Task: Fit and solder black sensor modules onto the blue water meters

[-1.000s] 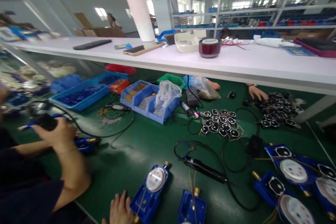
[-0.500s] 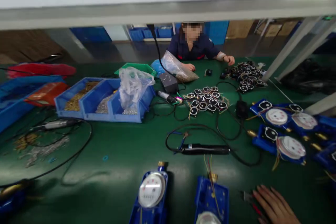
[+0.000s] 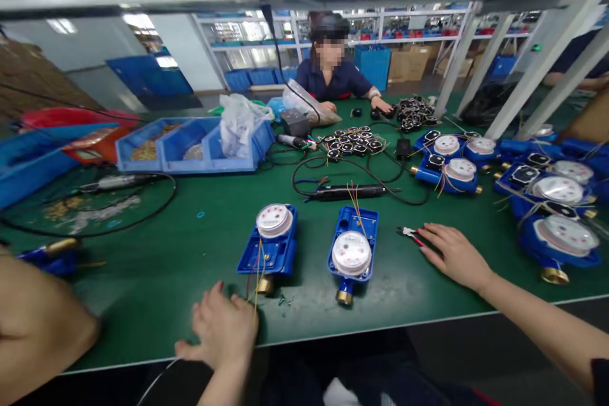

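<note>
My left hand rests near the table's front edge with fingers spread, beside the loose wires of a blue water meter. That meter has a round white dial and a brass fitting facing me. A second blue water meter lies to its right, with thin wires rising at its far end. My right hand lies flat, its fingers stretched over the handles of small red-handled cutting pliers. Only the pliers' jaws and part of the handles show. It does not look like a grip.
Blue bins with small screws stand at the back left. A black electric screwdriver lies beyond the meters. Several more meters are at the right. A co-worker sits opposite; another person's arm reaches in at left.
The view has tilted down, bringing my left hand and the table's front edge into sight. My right hand still lies by the pliers. The co-worker's hand has moved to the black parts.
</note>
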